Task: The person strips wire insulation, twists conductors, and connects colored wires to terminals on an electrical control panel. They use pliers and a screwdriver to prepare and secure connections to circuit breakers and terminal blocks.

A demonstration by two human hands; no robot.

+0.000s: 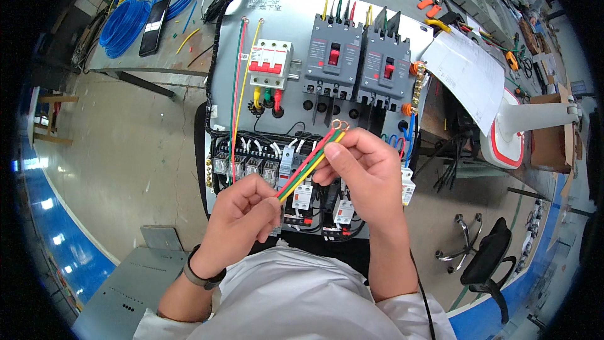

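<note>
Coils of blue wire (126, 25) lie on a table to the left of the metal panel (292, 30), and a dark phone (154, 26) leans on them, nearer the panel. Over the panel's left part, long wires (237, 88) in red, green and yellow run up to small ring ends near its top; whether they join the wires in the hands, I cannot tell. The left hand (250, 209), in front of the panel's lower left, is closed on the lower end of a short flat bundle of wires (307, 167): one red, one green, one yellow, slanting up across the panel's lower half. A small switch block (267, 66) with red levers sits on the panel's upper left. At the bundle's top, near the panel's middle, bare copper rings (337, 124) stand close together; at least two show. A big grey switch (333, 56) sits above them on the panel. The right hand (363, 170), in front of the panel's lower right, pinches the bundle between thumb and fingers just below the rings. To handle it well, I would pinch the coloured covering, not the copper, level the rings with light taps, lay the strands side by side uncrossed, and pull gently between both hands so nothing kinks. White paper (465, 72) lies right of the panel.
</note>
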